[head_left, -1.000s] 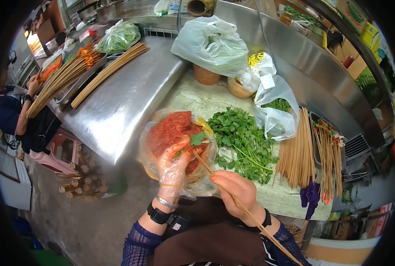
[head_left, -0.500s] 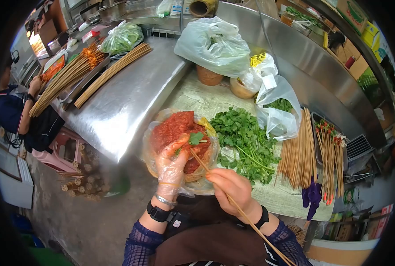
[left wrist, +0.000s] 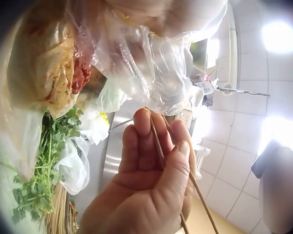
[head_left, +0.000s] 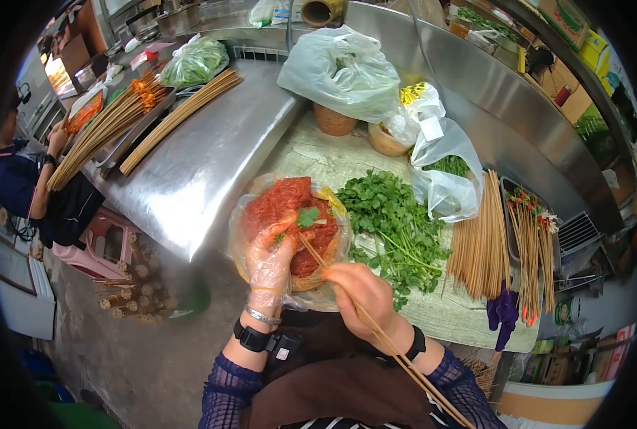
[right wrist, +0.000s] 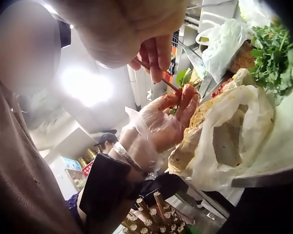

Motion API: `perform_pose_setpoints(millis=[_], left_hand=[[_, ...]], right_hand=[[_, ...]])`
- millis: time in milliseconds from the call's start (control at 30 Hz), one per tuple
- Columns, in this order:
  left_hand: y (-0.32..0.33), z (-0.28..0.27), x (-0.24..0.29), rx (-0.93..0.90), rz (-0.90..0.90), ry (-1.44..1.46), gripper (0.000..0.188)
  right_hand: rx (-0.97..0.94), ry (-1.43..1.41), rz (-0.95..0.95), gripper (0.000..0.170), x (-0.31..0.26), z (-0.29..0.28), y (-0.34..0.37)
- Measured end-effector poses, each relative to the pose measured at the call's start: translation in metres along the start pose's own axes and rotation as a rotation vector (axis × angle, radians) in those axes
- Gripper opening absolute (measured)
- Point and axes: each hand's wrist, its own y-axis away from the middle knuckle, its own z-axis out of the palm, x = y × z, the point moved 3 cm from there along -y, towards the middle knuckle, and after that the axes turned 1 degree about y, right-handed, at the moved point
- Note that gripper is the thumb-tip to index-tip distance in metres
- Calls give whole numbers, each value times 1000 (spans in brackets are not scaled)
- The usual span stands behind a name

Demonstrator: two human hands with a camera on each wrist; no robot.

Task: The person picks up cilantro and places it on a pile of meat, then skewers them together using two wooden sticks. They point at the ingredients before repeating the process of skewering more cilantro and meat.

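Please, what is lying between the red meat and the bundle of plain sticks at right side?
In the head view, leafy green herbs lie between the red meat and the bundle of plain sticks.

Glossy, smooth metal counter (head_left: 197, 150); thin, crinkled, see-through plastic glove (head_left: 269, 268); matt, pale wooden sticks (head_left: 478, 243); shiny, wrinkled plastic bag (head_left: 343, 75); dark, open-knit cloth sleeve (head_left: 230, 386).

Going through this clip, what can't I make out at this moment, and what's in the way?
- Tips of the sticks: head view, lost among the fingers of the gloved left hand; left wrist view, behind the plastic glove.
- Lower ends of the sticks: head view, cut off by the bottom edge.
- Underside of the red food: head view, covered by its own top.
- Most contents of the large bag: head view, clouded by its plastic.
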Motion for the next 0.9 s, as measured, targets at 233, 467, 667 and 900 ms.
perform_pose_setpoints(millis=[233, 467, 667, 900], left_hand=[[1, -9, -9, 20, 32, 22, 24], [3, -11, -7, -65, 143, -219, 24], [4, -8, -7, -29, 135, -203, 26], [0, -15, -4, -51, 104, -181, 27]], right_hand=[[-27, -7, 15, 63, 4, 11, 8], [-78, 18, 47, 59, 5, 20, 1], [-23, 76, 116, 48, 7, 15, -10], [-332, 78, -40, 35, 2, -17, -17]])
